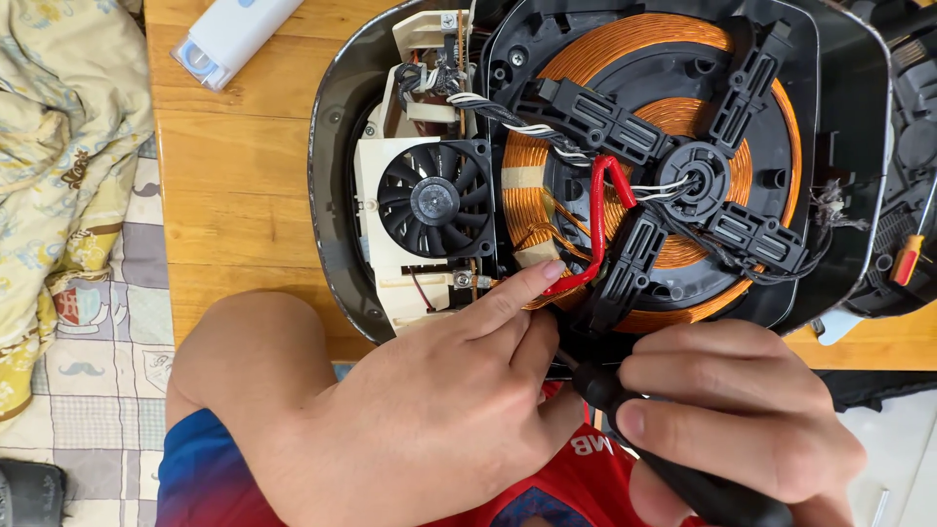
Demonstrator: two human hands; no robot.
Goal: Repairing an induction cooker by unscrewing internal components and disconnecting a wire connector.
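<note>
Your left hand (459, 390) points, forefinger pressed on the red wire (597, 220) at the coil's (644, 146) near edge; your right hand (732, 410) is wrapped around a black screwdriver (683, 478). The coil looks stiff but fragile — grip its black frame (625, 263), not the copper.

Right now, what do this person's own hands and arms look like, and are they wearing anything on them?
Both are bare: no gloves, rings, watch or sleeves show. The left hand runs into a bare forearm at the lower left. The right hand shows short, plain nails; its wrist is cut off by the picture's edge. Below them lies red and blue clothing with white print.
</note>
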